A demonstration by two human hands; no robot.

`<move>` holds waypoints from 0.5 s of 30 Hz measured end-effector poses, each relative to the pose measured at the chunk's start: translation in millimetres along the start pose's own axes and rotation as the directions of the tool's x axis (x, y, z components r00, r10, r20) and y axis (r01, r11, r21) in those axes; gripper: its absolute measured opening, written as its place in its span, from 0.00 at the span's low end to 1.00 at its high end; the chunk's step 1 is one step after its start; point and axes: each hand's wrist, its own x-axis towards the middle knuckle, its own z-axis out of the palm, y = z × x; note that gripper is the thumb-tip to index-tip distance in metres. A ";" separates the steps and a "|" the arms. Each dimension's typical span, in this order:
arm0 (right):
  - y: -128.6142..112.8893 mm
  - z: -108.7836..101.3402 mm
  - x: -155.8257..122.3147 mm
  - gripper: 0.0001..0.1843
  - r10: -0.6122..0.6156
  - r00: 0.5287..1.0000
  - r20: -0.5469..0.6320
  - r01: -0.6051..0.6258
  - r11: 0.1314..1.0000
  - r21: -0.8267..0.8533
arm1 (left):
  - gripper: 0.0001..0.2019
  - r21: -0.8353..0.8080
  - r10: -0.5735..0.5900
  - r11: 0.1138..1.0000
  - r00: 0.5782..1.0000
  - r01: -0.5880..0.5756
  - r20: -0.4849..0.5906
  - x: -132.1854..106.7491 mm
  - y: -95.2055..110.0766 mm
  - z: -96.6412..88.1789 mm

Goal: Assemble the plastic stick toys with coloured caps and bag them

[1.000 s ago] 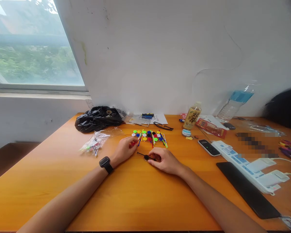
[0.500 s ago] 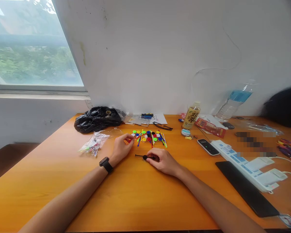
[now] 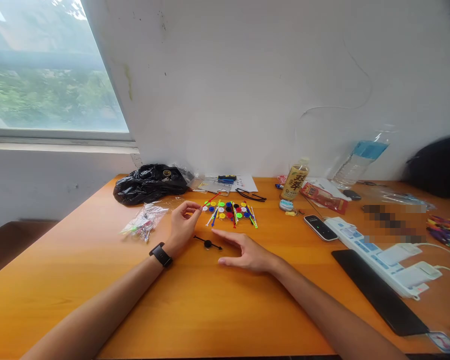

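My left hand (image 3: pixel 183 225), with a watch on its wrist, pinches the end of a thin red plastic arrow (image 3: pixel 213 199), which points up and away to the right. My right hand (image 3: pixel 249 251) is empty, thumb and fingers spread apart just right of a black arrow spinner (image 3: pixel 207 244). That spinner has a round black hub and lies slantwise on the table. Beyond both hands are several small coloured discs (image 3: pixel 222 216), in yellow, green, blue, red, white and black. Loose arrows (image 3: pixel 253 216) lie among and over the discs.
A clear bag of coloured pieces (image 3: pixel 144 222) lies left, in front of a black plastic bag (image 3: pixel 150 185). Toward the right are a drink bottle (image 3: pixel 295 180), a phone (image 3: pixel 320 228), a white power strip (image 3: pixel 375 257) and a flat black slab (image 3: pixel 378 292).
My right hand has let go of the black arrow spinner and opened, and the spinner now lies farther left. My left hand has drawn slightly back, with the red arrow now showing clearly.
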 end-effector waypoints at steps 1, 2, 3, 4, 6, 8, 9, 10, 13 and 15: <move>-1.4 -2.0 1.2 0.38 0.010 0.999 -0.042 -0.009 1.000 0.027 | 0.10 0.001 0.028 1.000 1.000 -0.028 -0.009 -2.5 3.4 0.5; -2.1 -4.4 2.8 0.37 0.030 0.992 -0.121 -0.023 0.998 0.063 | 0.10 0.006 0.061 0.998 0.998 -0.061 0.001 -5.8 7.3 1.3; -2.2 -7.0 4.7 0.35 0.063 0.975 -0.211 -0.037 0.992 0.123 | 0.10 0.008 0.095 0.995 0.995 -0.095 0.033 -10.0 11.5 2.4; -2.1 -9.6 6.6 0.33 0.109 0.952 -0.285 -0.050 0.977 0.207 | 0.10 0.006 0.130 0.991 0.988 -0.131 0.085 -15.1 15.9 4.0; -2.3 -13.8 9.4 0.31 0.221 0.914 -0.339 -0.072 0.913 0.401 | 0.09 -0.011 0.184 0.982 0.957 -0.186 0.223 -26.6 23.5 8.2; -3.9 -16.3 10.4 0.27 0.302 0.903 -0.305 -0.101 0.839 0.535 | 0.08 -0.013 0.231 0.970 0.910 -0.241 0.344 -37.6 27.4 12.9; -4.7 -17.1 10.3 0.25 0.323 0.899 -0.294 -0.111 0.819 0.562 | 0.07 -0.006 0.251 0.963 0.888 -0.269 0.386 -41.9 27.4 15.1; -5.2 -18.1 9.9 0.24 0.334 0.894 -0.298 -0.115 0.815 0.567 | 0.06 0.008 0.264 0.955 0.867 -0.295 0.423 -45.1 26.1 16.9; -2.6 -23.7 7.8 0.24 0.341 0.860 -0.379 -0.099 0.841 0.531 | 0.04 0.072 0.271 0.929 0.799 -0.363 0.536 -47.6 16.9 19.3; 2.1 -29.5 6.3 0.25 0.361 0.822 -0.440 -0.090 0.846 0.526 | 0.03 0.111 0.263 0.903 0.737 -0.416 0.622 -44.7 10.2 18.2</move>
